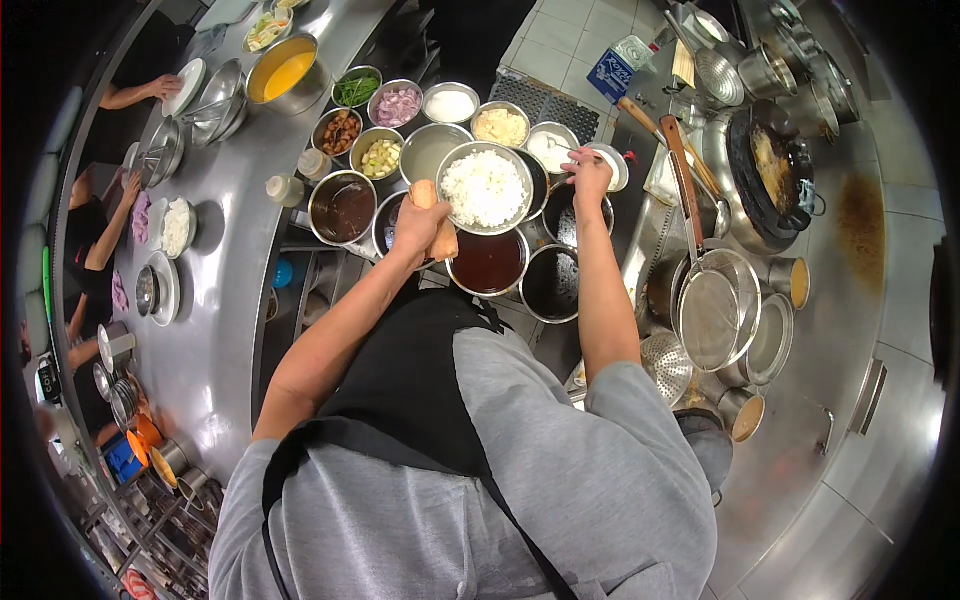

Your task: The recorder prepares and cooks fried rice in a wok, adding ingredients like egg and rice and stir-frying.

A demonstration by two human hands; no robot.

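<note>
My left hand point(413, 228) is closed around a tan folded pad point(446, 240), cloth-like, at the left rim of a metal bowl of white rice point(486, 188). That bowl sits above pots of dark sauce point(488, 262). My right hand point(592, 178) reaches past the bowl's right side, fingers pinched over a metal container of white powder point(548, 152). A thin spoon handle seems to be between the fingertips; its end is hard to make out. Beside that hand stands another pale-filled container point(612, 166).
Around the rice are containers of chopped onion point(395, 104), greens point(357, 90) and browned meat point(338, 132). A wok point(768, 175) with oil stands right, near a wooden-handled strainer point(718, 308). At the left counter point(225, 230), another person's hand point(162, 88) touches a plate.
</note>
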